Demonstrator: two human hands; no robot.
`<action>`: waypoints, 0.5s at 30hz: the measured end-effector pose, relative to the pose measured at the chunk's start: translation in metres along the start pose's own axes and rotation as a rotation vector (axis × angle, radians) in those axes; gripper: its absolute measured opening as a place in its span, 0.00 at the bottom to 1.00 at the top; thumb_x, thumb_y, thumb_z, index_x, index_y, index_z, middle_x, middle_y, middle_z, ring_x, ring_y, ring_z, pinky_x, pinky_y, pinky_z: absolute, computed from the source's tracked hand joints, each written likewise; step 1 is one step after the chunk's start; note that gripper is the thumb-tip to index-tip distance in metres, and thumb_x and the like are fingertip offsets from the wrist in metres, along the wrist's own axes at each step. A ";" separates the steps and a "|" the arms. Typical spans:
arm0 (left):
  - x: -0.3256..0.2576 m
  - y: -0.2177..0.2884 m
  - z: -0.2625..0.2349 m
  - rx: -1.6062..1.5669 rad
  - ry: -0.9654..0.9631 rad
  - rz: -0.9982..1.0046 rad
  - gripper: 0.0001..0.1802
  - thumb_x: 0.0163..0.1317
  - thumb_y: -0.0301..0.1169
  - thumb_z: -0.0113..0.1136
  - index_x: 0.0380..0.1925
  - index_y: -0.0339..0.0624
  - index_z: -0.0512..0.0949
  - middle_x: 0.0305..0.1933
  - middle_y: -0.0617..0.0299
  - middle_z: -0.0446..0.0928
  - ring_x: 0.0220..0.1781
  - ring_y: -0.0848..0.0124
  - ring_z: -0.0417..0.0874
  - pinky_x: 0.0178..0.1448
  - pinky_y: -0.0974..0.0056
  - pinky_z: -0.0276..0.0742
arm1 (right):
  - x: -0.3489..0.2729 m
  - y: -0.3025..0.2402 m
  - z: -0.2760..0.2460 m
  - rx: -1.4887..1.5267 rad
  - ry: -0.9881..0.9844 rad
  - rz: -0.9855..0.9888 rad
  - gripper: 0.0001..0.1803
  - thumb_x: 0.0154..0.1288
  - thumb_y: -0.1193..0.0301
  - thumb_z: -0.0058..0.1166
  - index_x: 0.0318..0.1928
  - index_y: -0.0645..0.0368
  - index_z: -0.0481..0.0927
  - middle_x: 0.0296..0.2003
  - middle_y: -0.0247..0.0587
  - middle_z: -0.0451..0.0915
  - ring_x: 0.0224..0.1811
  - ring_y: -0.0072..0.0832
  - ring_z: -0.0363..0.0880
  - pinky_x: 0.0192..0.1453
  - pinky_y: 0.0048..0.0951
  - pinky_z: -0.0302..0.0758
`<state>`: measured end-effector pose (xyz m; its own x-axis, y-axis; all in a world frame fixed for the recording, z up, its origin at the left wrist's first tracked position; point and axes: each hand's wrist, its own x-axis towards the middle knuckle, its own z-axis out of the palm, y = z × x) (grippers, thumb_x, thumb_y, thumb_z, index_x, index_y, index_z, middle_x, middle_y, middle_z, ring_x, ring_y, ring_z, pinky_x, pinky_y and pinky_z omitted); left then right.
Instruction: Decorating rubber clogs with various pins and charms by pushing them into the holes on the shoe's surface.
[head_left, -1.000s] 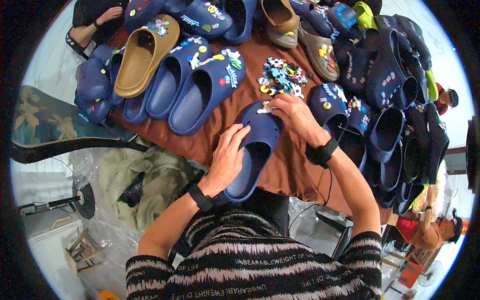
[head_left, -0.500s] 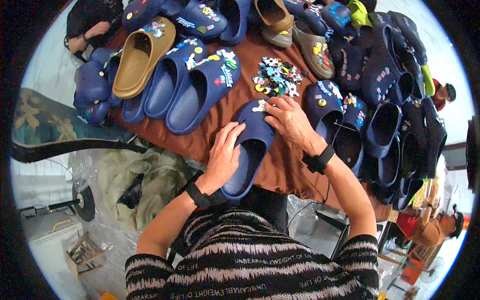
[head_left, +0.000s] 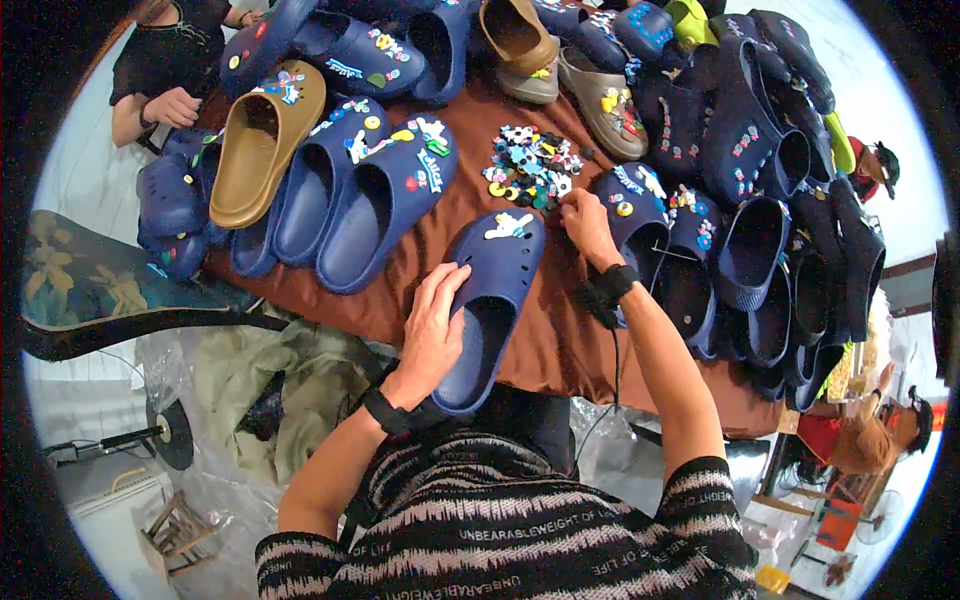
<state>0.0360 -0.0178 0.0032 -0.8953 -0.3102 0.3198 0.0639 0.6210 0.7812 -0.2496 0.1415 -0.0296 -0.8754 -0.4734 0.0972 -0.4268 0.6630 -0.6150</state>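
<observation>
At the far left another person's hand point(head_left: 172, 106) rests by the edge of the brown tabletop point(head_left: 545, 330). Next along lies one tan clog point(head_left: 262, 140), then a row of three navy clogs point(head_left: 340, 205) side by side, their tops dotted with coloured charms.

In the middle, the left hand point(head_left: 430, 335) lies flat on the near side of a single navy clog point(head_left: 488, 300), fingers spread over its upper, the grip open and pressing rather than pinching. This clog lies toe-away at the tabletop's near edge, its heel overhanging toward the person; one white charm point(head_left: 508, 225) sits on its toe.

Beyond the toe is one loose heap of small charms point(head_left: 530, 165), too many to count. The right hand point(head_left: 590, 228) reaches to the heap's near edge, fingertips drawn together; what they pinch cannot be told.

To the right, a crowded pile of dark navy clogs point(head_left: 750, 220) covers the tabletop, overlapping too much to count. Two more tan clogs point(head_left: 560, 60) lie behind the heap.
</observation>
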 end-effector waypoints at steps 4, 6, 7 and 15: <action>-0.002 0.000 -0.002 0.008 0.008 -0.028 0.33 0.58 0.14 0.55 0.66 0.39 0.69 0.68 0.47 0.66 0.71 0.47 0.68 0.74 0.50 0.65 | -0.005 -0.037 -0.001 -0.114 -0.033 0.074 0.15 0.67 0.66 0.60 0.45 0.66 0.81 0.41 0.57 0.85 0.45 0.48 0.85 0.49 0.46 0.79; -0.002 0.001 -0.003 -0.008 0.006 -0.040 0.31 0.61 0.15 0.55 0.66 0.41 0.69 0.69 0.47 0.67 0.72 0.47 0.69 0.76 0.52 0.64 | -0.009 -0.041 0.000 -0.177 -0.002 0.075 0.15 0.66 0.64 0.62 0.41 0.65 0.80 0.42 0.59 0.84 0.48 0.54 0.83 0.52 0.52 0.78; -0.001 0.001 -0.002 -0.009 0.003 -0.038 0.31 0.61 0.15 0.55 0.66 0.41 0.69 0.69 0.47 0.67 0.72 0.47 0.69 0.76 0.52 0.64 | -0.010 -0.040 0.001 -0.219 0.011 0.020 0.16 0.65 0.64 0.63 0.43 0.64 0.79 0.43 0.58 0.83 0.48 0.54 0.83 0.51 0.52 0.78; -0.001 0.002 -0.002 -0.012 0.008 -0.036 0.31 0.61 0.15 0.55 0.66 0.40 0.70 0.69 0.47 0.67 0.72 0.48 0.68 0.77 0.52 0.63 | -0.017 -0.041 0.000 0.018 0.045 -0.005 0.18 0.61 0.69 0.68 0.46 0.64 0.77 0.43 0.54 0.84 0.46 0.46 0.85 0.50 0.42 0.80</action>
<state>0.0374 -0.0179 0.0051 -0.8937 -0.3377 0.2954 0.0371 0.6005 0.7988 -0.2168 0.1224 -0.0061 -0.8830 -0.4495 0.1350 -0.4271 0.6505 -0.6280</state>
